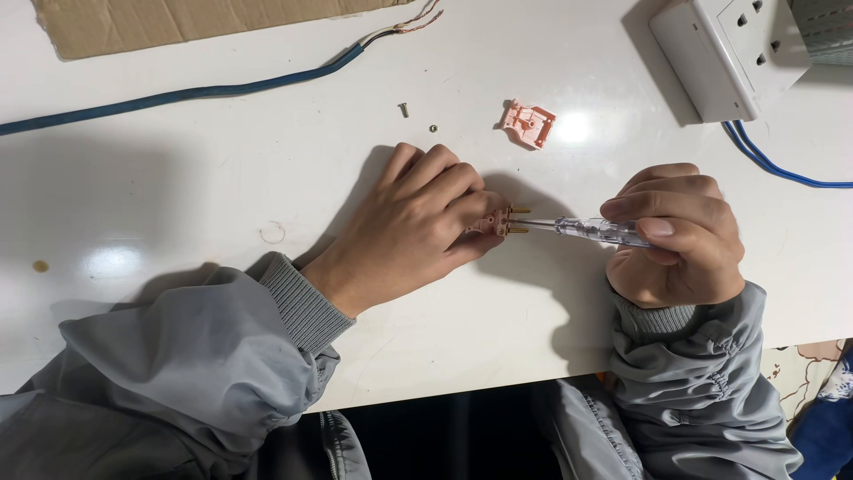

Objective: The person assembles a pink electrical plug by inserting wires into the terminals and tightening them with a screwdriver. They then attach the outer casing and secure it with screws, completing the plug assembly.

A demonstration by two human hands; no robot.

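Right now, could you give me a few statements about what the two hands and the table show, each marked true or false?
1. The left hand holds a pink plug body with brass pins against the white table. True.
2. The right hand holds a pair of pliers. False: it grips a clear-handled screwdriver whose tip meets the plug.
3. A loose pink plug cover lies on the table beyond the hands. True.
4. The white socket block sits at the left edge of the table. False: it is at the upper right.
5. A small screw lies loose near the blue cable. True.
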